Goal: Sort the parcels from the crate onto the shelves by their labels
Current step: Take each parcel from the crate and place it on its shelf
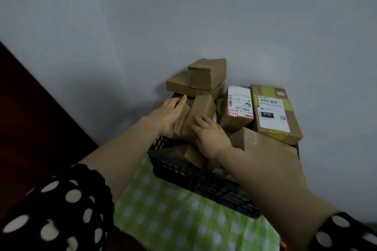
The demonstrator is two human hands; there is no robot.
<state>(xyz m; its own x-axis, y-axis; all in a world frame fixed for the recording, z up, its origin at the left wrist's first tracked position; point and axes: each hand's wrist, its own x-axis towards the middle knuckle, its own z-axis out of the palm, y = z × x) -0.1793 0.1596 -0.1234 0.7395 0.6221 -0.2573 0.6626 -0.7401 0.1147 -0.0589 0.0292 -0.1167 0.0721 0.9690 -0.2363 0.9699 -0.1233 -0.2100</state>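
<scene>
A black plastic crate (pixel 195 181) stands against the wall, piled with several brown cardboard parcels. My left hand (pixel 169 116) lies flat on a small parcel (pixel 183 117) at the crate's left, index finger stretched out. My right hand (pixel 210 136) rests with spread fingers on the near end of a tilted brown parcel (pixel 202 112) in the middle. To the right lie a parcel with a white label and a red "3-1-2" tag (pixel 238 108) and a larger parcel with green tape and a "010" label (pixel 273 112). Two plain boxes (pixel 206 75) are stacked at the back. No shelves are visible.
The crate sits on a surface covered by a green-and-white checked cloth (pixel 175 216). A grey wall (pixel 183 16) rises right behind it. A dark wooden panel (pixel 30 118) runs along the left. A large brown parcel (pixel 263 144) sits at the crate's right, partly under my right forearm.
</scene>
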